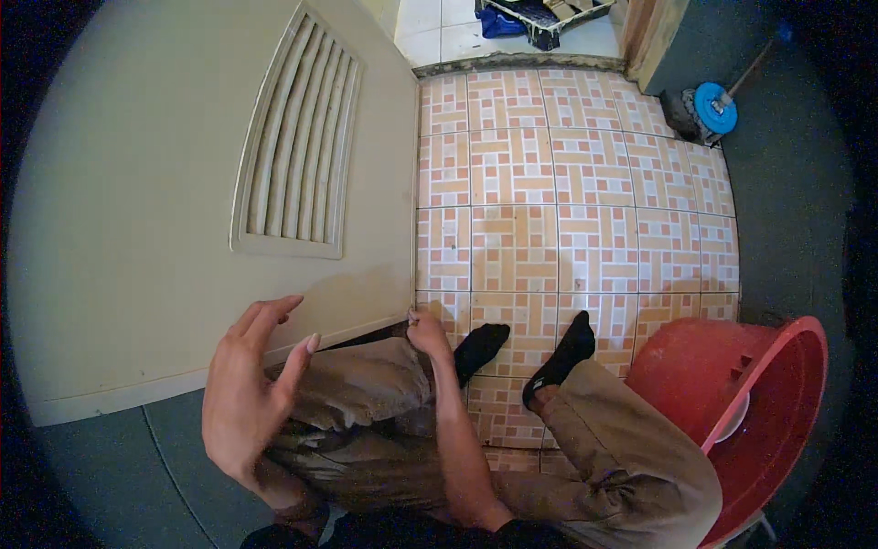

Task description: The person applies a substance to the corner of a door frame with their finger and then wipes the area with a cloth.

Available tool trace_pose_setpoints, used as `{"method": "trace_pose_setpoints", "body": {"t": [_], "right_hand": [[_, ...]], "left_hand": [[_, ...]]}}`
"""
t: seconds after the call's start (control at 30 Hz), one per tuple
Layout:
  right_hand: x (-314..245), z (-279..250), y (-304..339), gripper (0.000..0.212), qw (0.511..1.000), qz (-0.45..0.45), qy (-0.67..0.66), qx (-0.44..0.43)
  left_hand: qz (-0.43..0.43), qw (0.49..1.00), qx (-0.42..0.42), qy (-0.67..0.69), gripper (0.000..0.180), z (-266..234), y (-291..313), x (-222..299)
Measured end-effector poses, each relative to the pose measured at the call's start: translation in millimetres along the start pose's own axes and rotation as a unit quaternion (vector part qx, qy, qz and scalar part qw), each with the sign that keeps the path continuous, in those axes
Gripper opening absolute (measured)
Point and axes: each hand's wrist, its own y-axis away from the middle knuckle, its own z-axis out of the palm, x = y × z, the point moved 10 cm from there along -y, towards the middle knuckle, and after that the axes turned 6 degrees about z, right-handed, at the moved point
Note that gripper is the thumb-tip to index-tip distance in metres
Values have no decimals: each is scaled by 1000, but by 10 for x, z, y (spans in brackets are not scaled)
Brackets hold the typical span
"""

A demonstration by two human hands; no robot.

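Observation:
My left hand (247, 393) is raised above my left thigh, in front of the cream door (146, 229). Its thumb and fingers are apart and nothing is between them. Beside my bent left knee, at the door's lower corner, is my right hand (427, 331). Its fingers are curled in, and what they hold, if anything, is hidden. The brown trousers (357, 375) on my left leg lie right next to that hand. A slatted vent (302, 137) is set in the door panel.
Patterned tiles (512, 183) cover the floor under my black-socked feet (562, 352). A large red tub (686, 366) lies tipped at the right, a pale round thing inside. A blue disc on a stick (715, 110) leans by the dark wall. Beyond the threshold sits a black crate (544, 35) beside blue cloth.

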Motion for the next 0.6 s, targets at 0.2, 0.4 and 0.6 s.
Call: {"method": "trace_pose_setpoints", "body": {"t": [0.2,0.4,0.6], "right_hand": [[-751,-104,226,26,977,-99,16,-189],[-857,-23,277,24,959,-89,86,-255],[-677,-373,204,27,990,-34,69,-117]], "left_hand": [[-29,999,-12,-6,39,-2,43,-99],[17,999,15,-22,38,-30,4,48],[1,1000,-2,-4,38,38,-26,-18]]}}
